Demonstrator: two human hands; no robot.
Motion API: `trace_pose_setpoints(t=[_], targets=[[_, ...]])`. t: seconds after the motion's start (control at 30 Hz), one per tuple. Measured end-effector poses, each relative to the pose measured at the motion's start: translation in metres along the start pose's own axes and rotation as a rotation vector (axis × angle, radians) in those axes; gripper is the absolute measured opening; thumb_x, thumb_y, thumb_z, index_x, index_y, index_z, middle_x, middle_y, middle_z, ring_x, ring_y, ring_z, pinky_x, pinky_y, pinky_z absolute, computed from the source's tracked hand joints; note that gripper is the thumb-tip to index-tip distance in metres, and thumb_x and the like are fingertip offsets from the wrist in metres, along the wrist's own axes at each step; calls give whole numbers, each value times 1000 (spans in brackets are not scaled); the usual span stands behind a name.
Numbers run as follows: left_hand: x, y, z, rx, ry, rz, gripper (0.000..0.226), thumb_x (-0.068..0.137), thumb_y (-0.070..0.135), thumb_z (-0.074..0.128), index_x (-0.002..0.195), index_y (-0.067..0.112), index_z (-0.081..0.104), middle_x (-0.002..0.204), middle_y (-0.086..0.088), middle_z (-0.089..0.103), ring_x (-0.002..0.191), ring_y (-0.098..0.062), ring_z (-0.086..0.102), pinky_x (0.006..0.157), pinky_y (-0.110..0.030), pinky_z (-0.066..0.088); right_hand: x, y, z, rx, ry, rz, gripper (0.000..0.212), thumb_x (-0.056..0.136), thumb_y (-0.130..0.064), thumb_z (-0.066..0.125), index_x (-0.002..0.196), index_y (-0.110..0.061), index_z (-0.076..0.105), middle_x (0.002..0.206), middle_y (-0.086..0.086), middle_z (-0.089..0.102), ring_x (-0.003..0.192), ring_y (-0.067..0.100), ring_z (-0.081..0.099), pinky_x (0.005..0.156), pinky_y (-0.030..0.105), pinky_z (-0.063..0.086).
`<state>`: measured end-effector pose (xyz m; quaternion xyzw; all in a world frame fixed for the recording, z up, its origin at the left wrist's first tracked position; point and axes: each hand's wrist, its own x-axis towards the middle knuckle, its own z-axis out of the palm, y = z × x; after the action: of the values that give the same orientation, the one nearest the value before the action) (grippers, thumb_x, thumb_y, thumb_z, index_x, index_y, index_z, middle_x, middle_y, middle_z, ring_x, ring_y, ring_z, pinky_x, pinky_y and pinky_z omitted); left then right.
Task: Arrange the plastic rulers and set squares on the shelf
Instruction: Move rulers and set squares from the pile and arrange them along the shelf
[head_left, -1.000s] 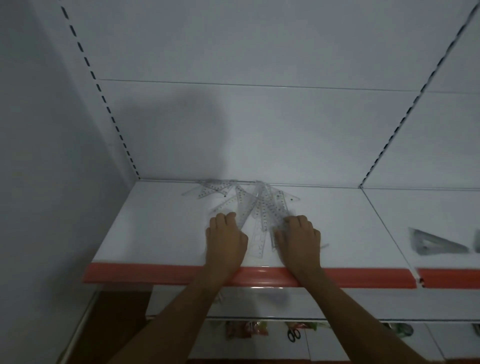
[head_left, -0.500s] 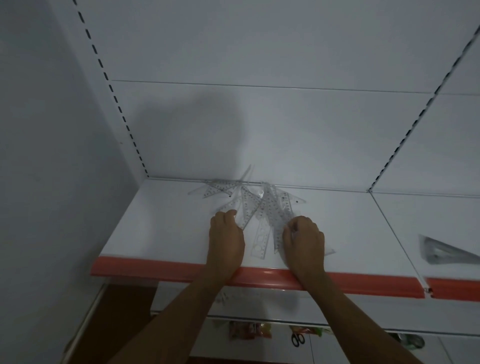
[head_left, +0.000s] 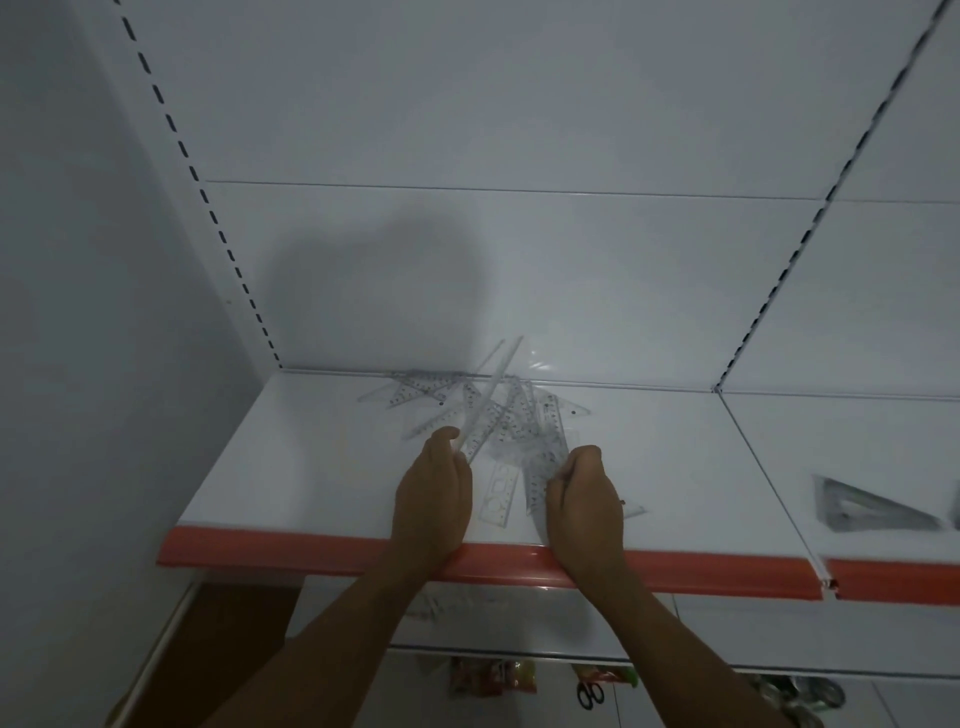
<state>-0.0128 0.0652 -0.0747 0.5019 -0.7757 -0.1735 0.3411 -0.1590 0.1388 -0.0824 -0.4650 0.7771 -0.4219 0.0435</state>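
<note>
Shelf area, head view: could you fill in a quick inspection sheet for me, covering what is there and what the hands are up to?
Surface: white shelf with a red front edge, lit dimly.
Job's things: a jumbled pile of clear rulers and set squares overlapping near the back; one long ruler tilted up off the pile.
Clutter: a set square lies on the neighbouring shelf to the right.
Hands: left hand grips the lower end of the long ruler; right hand is curled at the pile's near edge, what it holds is unclear.
Cables: nothing seen.
Surroundings: white back panel with slotted uprights; scissors and packets on a lower shelf.
</note>
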Motion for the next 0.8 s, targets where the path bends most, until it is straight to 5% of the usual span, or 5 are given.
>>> trace_pose_setpoints(t=[0.23,0.33,0.47,0.6,0.8], targets=[[7,-6,-2,-117,-43,-22,28,101,28,37,120,14,51,98,-4,63,79,-18,62,72,-38,55,-1,-8,-8,76,-31,-8,27,90,-30,58,104,-21,37,85,-10,53,70,6,56,55,11,37],[23,7,-6,-208,-75,-67,28,100,33,37,116,16,53,97,-1,63,84,-19,62,77,-42,54,-1,-14,-10,120,-5,10,33,95,-46,43,116,-22,39,105,-5,55,85,8,58,68,17,47],[47,35,-4,-305,-127,-49,43,99,42,33,119,11,54,110,0,63,98,-19,60,88,-40,50,6,-26,-29,55,34,2,38,97,-40,39,127,-17,43,121,-6,50,97,2,49,74,5,35],[54,73,12,-438,-217,37,38,98,42,41,115,12,57,100,-4,66,91,-22,63,83,-38,51,5,-19,-70,-43,78,57,43,94,-42,49,128,-17,39,127,-1,52,100,12,56,75,20,37],[9,142,50,-533,-484,210,20,98,29,50,99,13,62,84,0,64,77,-16,60,67,-26,46,-47,25,-142,-117,199,290,59,93,-44,52,141,-29,23,130,4,57,111,19,59,78,23,48]])
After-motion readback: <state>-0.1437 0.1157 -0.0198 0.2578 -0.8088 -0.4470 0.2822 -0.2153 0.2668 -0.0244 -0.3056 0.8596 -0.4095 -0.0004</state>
